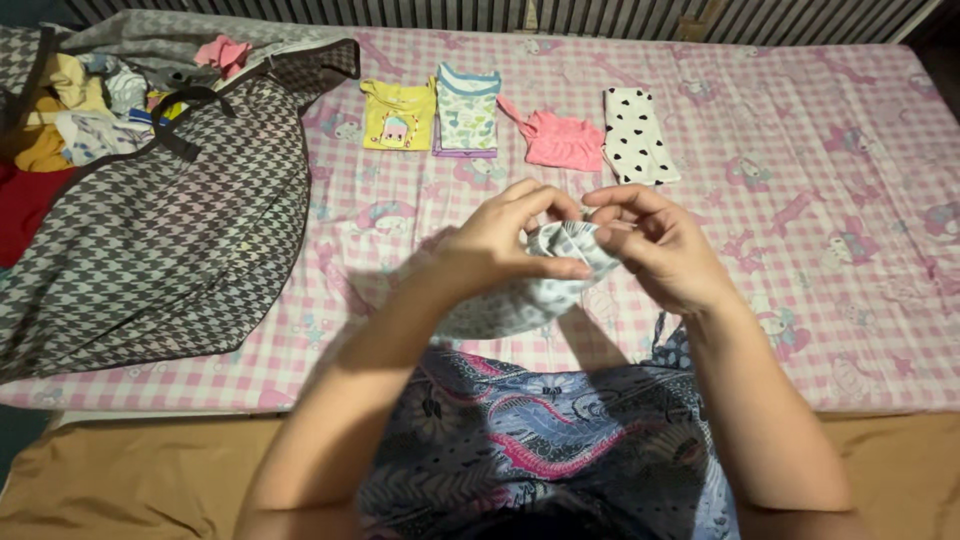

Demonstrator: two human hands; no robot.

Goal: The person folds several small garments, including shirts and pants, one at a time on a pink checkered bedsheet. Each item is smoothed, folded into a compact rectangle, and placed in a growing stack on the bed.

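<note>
Holding a small pale patterned garment (520, 295) bunched above the pink checked bed (800, 180), your left hand (495, 245) and right hand (665, 250) both pinch its gathered edge, fingers clamped on the cloth. Four folded tops (500, 118) lie in a row beyond; a houndstooth bag (170, 230) of clothes sits at left
</note>
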